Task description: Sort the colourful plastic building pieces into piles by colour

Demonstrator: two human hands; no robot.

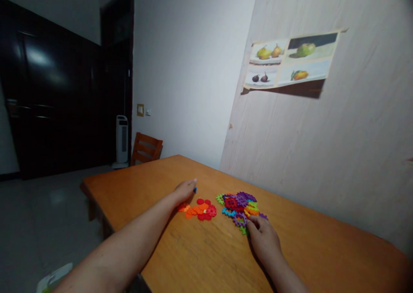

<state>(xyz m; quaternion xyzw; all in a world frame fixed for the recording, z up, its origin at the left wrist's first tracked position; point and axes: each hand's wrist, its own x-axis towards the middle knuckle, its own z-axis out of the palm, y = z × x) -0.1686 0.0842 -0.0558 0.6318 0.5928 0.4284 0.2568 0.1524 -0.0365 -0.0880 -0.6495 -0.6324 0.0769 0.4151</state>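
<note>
My left hand (185, 189) reaches across the wooden table (206, 258), fingers curled down over a small blue piece (195, 190) at its fingertips. Just right of it lies a flat cluster of red and orange plastic interlocking pieces (200, 210). Farther right sits a larger flat patch of joined pieces in purple, red, green, blue and orange (240, 207). My right hand (263, 239) rests on the table at the near edge of that patch, fingers bent and touching its green and purple pieces.
A pale wood-grain wall (322, 146) runs along the table's right side, with a fruit picture (290, 60) taped on it. A wooden chair (146, 149) stands at the table's far end. A white heater (121, 140) and dark cabinets (48, 90) are behind.
</note>
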